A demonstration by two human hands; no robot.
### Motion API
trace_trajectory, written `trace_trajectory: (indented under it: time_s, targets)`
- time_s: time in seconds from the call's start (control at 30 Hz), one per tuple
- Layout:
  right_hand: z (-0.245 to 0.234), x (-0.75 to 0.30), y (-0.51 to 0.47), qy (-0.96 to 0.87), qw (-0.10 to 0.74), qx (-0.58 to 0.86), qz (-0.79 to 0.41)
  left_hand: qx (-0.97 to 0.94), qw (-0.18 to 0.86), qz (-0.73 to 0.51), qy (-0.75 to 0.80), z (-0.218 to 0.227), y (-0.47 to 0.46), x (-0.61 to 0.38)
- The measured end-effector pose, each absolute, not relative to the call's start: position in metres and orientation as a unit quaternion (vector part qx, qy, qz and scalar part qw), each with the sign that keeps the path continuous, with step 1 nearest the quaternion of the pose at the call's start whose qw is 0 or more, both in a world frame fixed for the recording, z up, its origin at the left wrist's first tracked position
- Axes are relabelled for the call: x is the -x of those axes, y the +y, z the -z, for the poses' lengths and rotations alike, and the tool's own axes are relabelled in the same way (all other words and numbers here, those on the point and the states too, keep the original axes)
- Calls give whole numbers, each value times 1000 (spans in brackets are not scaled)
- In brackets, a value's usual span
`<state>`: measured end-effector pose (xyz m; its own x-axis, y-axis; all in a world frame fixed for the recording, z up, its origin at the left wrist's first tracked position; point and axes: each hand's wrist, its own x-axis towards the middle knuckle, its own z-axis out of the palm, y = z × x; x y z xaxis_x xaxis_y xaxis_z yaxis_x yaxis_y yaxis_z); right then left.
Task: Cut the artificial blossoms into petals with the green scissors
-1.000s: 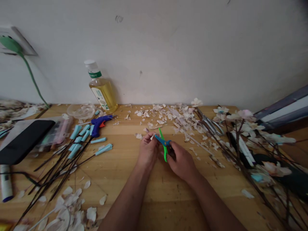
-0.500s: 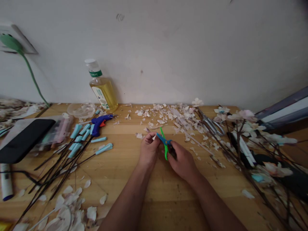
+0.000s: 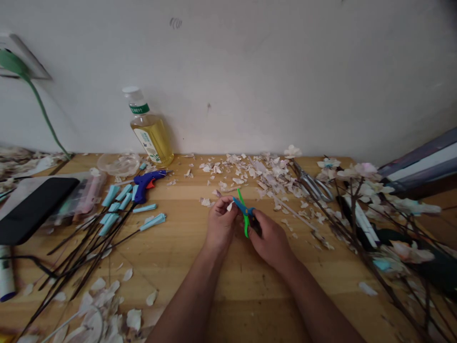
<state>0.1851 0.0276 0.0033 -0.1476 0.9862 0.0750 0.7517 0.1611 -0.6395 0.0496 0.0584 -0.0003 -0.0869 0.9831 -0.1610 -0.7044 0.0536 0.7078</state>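
Above tabletop [image 3: 257, 290], scissors [image 3: 246, 211]: blue w/ brt grn, blades apart

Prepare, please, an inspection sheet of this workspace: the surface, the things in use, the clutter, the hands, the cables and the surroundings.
Surface: wooden table, pale scraps scattered on it.
Things in use: blue-and-green scissors, blades apart; small pale piece near the blue blade, contact cannot be told.
Clutter: blue glue gun and blue-tipped stems at left; black phone on a clear box; bottle upright; blossom branches at right.
Hands: left hand pinches the pale piece; right hand holds the scissors.
Cables: green cable hangs from a wall socket; dark cord at left, ends not traceable.
Surroundings: pale wall behind, with small marks; other people: nothing seen.
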Motion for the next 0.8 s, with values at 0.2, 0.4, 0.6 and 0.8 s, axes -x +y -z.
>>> trace_trajectory:
  time_s: [0.2,0.4,0.6,0.8]
  targets:
    - [-2,-185,28,-714,245,612,-238,-201,656,-648,330,0,58,-51]
    - [-3,-186,29,-714,254,604,-249,-208,648,-654,332,0,60,-50]
    - [-3,-184,29,-710,257,609,-243,-230,633,-659,336,5,60,-48]
    - [-3,-184,29,-714,251,608,-239,-252,620,-656,350,9,62,-48]
